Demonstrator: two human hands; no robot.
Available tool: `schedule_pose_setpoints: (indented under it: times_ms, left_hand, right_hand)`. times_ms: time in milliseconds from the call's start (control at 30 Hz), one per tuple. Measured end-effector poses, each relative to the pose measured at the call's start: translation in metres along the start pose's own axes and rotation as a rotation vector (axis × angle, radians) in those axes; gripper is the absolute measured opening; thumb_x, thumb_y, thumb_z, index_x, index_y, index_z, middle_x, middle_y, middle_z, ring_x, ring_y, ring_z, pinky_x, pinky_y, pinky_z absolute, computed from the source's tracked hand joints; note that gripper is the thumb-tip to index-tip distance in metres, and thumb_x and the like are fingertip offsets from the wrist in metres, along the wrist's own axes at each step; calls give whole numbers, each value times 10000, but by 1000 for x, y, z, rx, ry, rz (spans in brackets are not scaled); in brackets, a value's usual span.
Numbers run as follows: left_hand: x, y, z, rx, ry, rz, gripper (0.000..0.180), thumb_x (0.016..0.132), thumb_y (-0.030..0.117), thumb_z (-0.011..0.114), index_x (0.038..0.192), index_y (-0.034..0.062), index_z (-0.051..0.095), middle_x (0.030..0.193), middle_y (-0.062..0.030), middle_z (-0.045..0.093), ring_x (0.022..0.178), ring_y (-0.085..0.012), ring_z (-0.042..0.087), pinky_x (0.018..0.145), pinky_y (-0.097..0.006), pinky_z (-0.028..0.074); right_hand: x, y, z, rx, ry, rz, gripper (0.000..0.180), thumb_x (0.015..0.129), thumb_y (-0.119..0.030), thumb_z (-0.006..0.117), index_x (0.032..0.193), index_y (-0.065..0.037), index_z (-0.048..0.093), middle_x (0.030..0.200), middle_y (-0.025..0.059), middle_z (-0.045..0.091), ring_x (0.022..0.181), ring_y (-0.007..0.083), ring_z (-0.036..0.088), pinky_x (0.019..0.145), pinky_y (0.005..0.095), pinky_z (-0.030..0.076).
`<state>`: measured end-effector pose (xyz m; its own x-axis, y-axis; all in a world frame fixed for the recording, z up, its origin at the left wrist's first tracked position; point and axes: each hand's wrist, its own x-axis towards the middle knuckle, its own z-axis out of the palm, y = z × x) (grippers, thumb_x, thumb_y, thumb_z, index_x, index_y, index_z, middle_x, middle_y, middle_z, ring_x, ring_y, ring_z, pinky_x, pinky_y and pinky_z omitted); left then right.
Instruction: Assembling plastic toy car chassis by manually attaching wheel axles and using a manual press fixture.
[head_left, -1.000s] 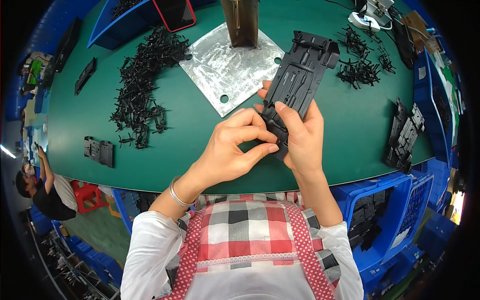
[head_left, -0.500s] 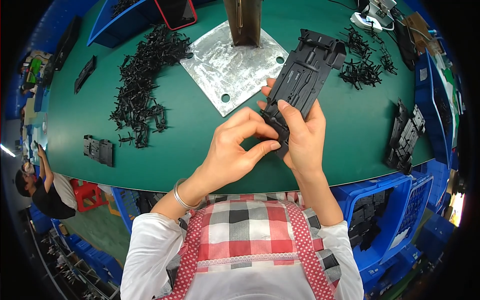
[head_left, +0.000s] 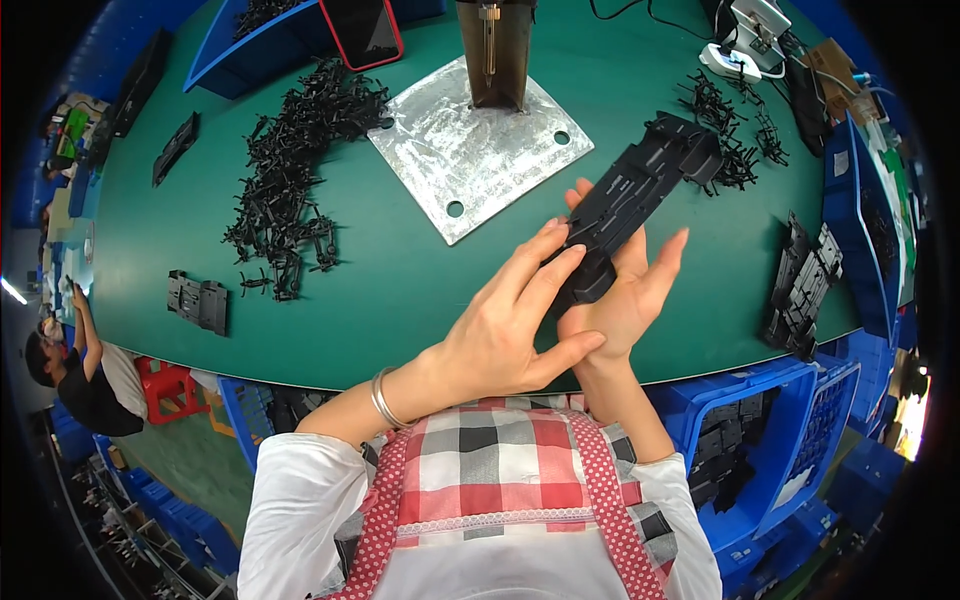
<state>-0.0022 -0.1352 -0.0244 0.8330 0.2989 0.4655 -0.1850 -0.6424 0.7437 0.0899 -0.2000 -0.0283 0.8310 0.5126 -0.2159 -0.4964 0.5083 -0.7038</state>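
A black plastic chassis plate [head_left: 635,185] is held above the green counter [head_left: 400,300], at two o'clock from the middle of the view, its long axis running from seven to one o'clock. The right hand [head_left: 625,310] bears it from below: the grip is slack, with the plate lying across the fingers and the thumb well apart from it toward two o'clock. The left hand [head_left: 510,330] lies at the plate's seven o'clock end, fingertips against the edge, thumb spread from the fingers and resting by the right palm; that grip is apart, not clamped. A metal bracelet [head_left: 380,400] circles the left wrist.

At twelve o'clock stands a metal post [head_left: 500,85] on a silvery base plate [head_left: 480,155]. A heap of small branching black parts [head_left: 285,170] lies at ten o'clock, a smaller cluster [head_left: 725,140] at two. A red-edged phone [head_left: 362,35] is at eleven, beside a blue bin [head_left: 260,55]. Another black plate [head_left: 197,302] lies at nine, more black plates [head_left: 805,285] at three.
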Motion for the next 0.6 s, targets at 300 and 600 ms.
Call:
schedule_pose_setpoints:
  times_ms: [300, 600]
  left_hand:
    - [12, -10, 14, -105, 42, -106, 431, 795, 150, 639, 1129, -62, 468, 1067, -245, 523, 951, -342, 572, 771, -387, 496]
    - [29, -36, -7, -1129, 40, -633, 337, 952, 197, 373, 1162, -52, 460, 998, -71, 582, 892, -113, 562, 794, -259, 465]
  right_hand:
    - [-6, -15, 9, -245, 49, -85, 631, 951, -447, 272, 1316, 63, 337, 1247, 116, 451, 1110, 202, 437, 983, 308, 307]
    - [2, -31, -20, -321, -175, -34, 465, 820, 1, 592, 1240, 90, 413, 1201, 154, 491, 1077, 178, 490, 950, 299, 365]
